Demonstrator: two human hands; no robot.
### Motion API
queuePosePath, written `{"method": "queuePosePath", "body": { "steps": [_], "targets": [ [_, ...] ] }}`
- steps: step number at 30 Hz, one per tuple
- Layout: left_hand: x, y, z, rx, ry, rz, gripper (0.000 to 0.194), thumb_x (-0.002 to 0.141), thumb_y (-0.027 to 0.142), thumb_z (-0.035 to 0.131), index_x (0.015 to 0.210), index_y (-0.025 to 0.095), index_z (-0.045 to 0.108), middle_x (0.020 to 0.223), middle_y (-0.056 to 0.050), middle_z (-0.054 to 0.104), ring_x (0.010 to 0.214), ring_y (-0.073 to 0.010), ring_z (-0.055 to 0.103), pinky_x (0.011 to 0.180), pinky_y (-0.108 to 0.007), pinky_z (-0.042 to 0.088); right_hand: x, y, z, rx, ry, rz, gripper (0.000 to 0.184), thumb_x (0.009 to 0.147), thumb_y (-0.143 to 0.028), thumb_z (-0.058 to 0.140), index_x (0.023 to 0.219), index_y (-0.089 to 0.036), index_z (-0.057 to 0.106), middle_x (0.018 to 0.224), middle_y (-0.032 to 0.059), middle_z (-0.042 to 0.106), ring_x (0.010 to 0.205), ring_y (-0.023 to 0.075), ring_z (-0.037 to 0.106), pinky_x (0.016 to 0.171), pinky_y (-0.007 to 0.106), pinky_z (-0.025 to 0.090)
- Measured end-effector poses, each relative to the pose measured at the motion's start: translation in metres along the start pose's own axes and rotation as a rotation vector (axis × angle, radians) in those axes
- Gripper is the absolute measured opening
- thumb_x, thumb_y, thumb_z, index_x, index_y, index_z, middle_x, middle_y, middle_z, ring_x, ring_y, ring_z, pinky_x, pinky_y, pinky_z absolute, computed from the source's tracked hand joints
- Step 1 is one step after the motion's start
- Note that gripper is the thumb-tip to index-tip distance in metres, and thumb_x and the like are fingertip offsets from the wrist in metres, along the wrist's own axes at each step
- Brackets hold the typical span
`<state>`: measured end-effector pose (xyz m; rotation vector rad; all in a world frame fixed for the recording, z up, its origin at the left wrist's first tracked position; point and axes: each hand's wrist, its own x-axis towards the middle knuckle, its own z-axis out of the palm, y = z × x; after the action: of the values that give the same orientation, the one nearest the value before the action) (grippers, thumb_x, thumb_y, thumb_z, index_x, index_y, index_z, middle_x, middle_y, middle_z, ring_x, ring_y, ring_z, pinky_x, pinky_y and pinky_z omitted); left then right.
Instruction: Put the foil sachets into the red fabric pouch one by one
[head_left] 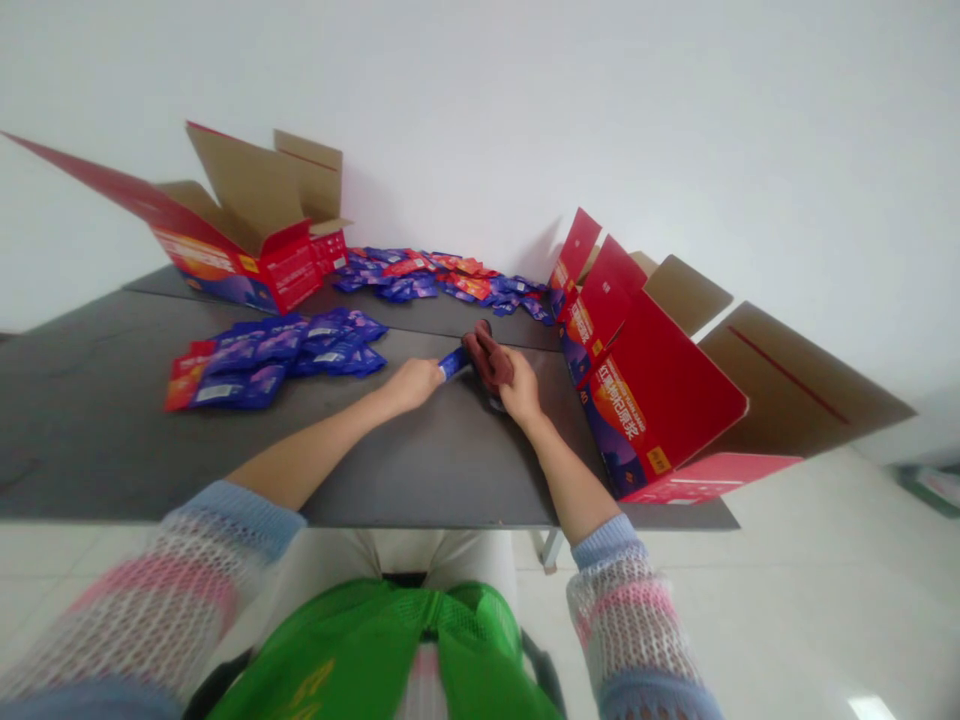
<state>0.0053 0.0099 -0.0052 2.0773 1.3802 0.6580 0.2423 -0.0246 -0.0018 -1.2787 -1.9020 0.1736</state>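
Closed at the near end of a small blue sachet (453, 363), my left hand (417, 384) is over the middle of the table. The sachet's far end meets a folded, reddish-brown, cloth-like item (489, 357) with dark parts under it. My right hand (520, 385) is wrapped round the right side of that item; its exact kind I cannot make out. Left of my left hand lies a pile of blue sachets (300, 350), with an orange-red one (187, 375) at its left end.
An open red carton (225, 265) stands at the back left. More open red cartons (637, 380) line the right side. Along the wall runs a row of blue and red sachets (450, 275). The grey table's (427, 490) front edge is close to my lap.
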Motion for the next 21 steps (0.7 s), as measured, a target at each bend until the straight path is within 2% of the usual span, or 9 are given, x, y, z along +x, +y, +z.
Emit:
{"method": "queuePosePath", "body": {
  "steps": [2, 4, 7, 9, 11, 13, 17, 21],
  "targets": [
    [0.005, -0.010, -0.012, -0.160, -0.022, -0.017, 0.037, 0.095, 0.037, 0.044, 0.096, 0.013, 0.072, 0.086, -0.011, 0.074, 0.093, -0.0271, 0.071, 0.086, -0.043, 0.057, -0.004, -0.015, 0.004, -0.004, -0.085, -0.112, 0.053, 0.084, -0.020, 0.049, 0.137, -0.018, 0.056, 0.136, 0.0112, 0.063, 0.127, 0.0254, 0.055, 0.109, 0.041, 0.043],
    [0.006, -0.015, -0.012, -0.343, -0.042, -0.038, 0.043, 0.095, 0.042, 0.042, 0.100, 0.011, 0.071, 0.083, -0.010, 0.074, 0.087, -0.0251, 0.072, 0.079, -0.041, 0.059, -0.008, -0.028, 0.008, -0.027, -0.193, -0.210, 0.058, 0.083, -0.019, 0.049, 0.141, -0.020, 0.054, 0.141, 0.0095, 0.059, 0.132, 0.0244, 0.051, 0.112, 0.040, 0.040],
    [0.003, -0.013, 0.002, -0.573, -0.067, -0.055, 0.046, 0.088, 0.051, 0.053, 0.097, 0.011, 0.072, 0.077, -0.009, 0.073, 0.082, -0.0261, 0.072, 0.077, -0.042, 0.060, -0.012, -0.042, 0.014, -0.109, -0.341, -0.307, 0.064, 0.083, -0.016, 0.051, 0.146, -0.023, 0.051, 0.149, 0.0061, 0.053, 0.137, 0.0231, 0.046, 0.113, 0.039, 0.039],
    [0.001, -0.009, 0.011, -0.648, -0.081, -0.055, 0.047, 0.083, 0.054, 0.061, 0.097, 0.011, 0.073, 0.078, -0.010, 0.074, 0.082, -0.0270, 0.072, 0.078, -0.043, 0.060, -0.011, -0.047, 0.015, -0.194, -0.388, -0.326, 0.064, 0.083, -0.014, 0.052, 0.146, -0.025, 0.053, 0.151, 0.0046, 0.052, 0.138, 0.0245, 0.044, 0.111, 0.041, 0.040],
    [0.001, -0.008, 0.013, -0.704, -0.132, -0.065, 0.048, 0.078, 0.054, 0.069, 0.100, 0.011, 0.073, 0.084, -0.013, 0.076, 0.083, -0.0282, 0.073, 0.078, -0.045, 0.060, -0.009, -0.047, 0.014, -0.265, -0.391, -0.293, 0.063, 0.084, -0.013, 0.051, 0.145, -0.027, 0.054, 0.151, 0.0032, 0.053, 0.138, 0.0258, 0.042, 0.108, 0.042, 0.042],
    [0.002, -0.010, 0.010, -0.780, -0.258, -0.094, 0.048, 0.076, 0.053, 0.073, 0.101, 0.012, 0.072, 0.089, -0.017, 0.077, 0.084, -0.0300, 0.074, 0.080, -0.049, 0.060, -0.005, -0.042, 0.011, -0.302, -0.378, -0.220, 0.064, 0.084, -0.012, 0.052, 0.146, -0.030, 0.053, 0.151, 0.0018, 0.052, 0.138, 0.0265, 0.042, 0.105, 0.043, 0.044],
    [0.001, -0.011, 0.000, -0.883, -0.541, -0.109, 0.040, 0.084, 0.049, 0.067, 0.099, 0.012, 0.071, 0.101, -0.022, 0.077, 0.096, -0.0331, 0.075, 0.094, -0.054, 0.055, 0.000, -0.022, 0.006, -0.341, -0.362, -0.038, 0.064, 0.081, -0.012, 0.056, 0.143, -0.029, 0.057, 0.145, 0.0025, 0.058, 0.129, 0.0291, 0.052, 0.102, 0.044, 0.049],
    [-0.005, -0.004, 0.001, -0.950, -0.690, -0.156, 0.040, 0.088, 0.038, 0.063, 0.115, 0.009, 0.068, 0.116, -0.025, 0.073, 0.110, -0.0346, 0.071, 0.101, -0.056, 0.050, 0.003, 0.001, 0.004, -0.406, -0.318, 0.105, 0.058, 0.082, -0.012, 0.055, 0.137, -0.029, 0.063, 0.133, 0.0076, 0.065, 0.115, 0.0325, 0.060, 0.095, 0.047, 0.052]
  ]
}}
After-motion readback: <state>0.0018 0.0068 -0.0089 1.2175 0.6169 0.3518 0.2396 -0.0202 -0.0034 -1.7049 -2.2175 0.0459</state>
